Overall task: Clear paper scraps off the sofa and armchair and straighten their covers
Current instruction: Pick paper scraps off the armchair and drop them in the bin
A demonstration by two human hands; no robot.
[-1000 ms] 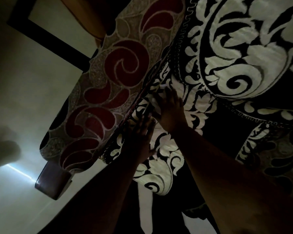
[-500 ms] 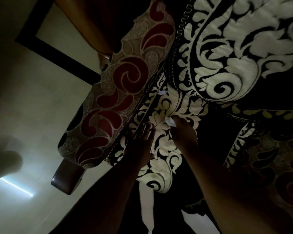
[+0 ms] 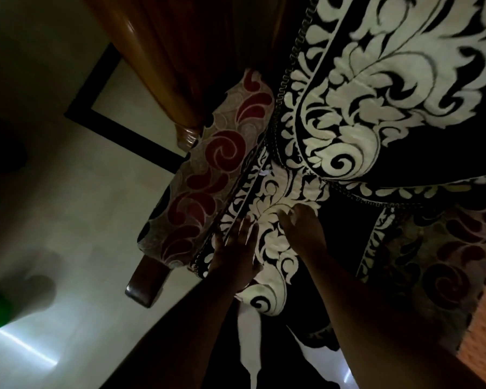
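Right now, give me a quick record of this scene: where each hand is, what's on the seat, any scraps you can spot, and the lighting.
left hand: flat, fingers spread, pressing on the cover near the seat's front edge
right hand: curled on the cover, beside the left hand; whether it holds anything cannot be told
cover: black with cream floral pattern, draped over the seat
armrest: red and beige swirl upholstery, left of the hands
paper scrap: small white piece on the cover by the armrest
lighting: dim

black-and-cream floral seat cover (image 3: 272, 248): on seat | small white paper scrap (image 3: 263, 172): on cover, at its left edge beside red-patterned padded armrest (image 3: 208, 192) | brown wooden leg (image 3: 145, 282): under armrest front
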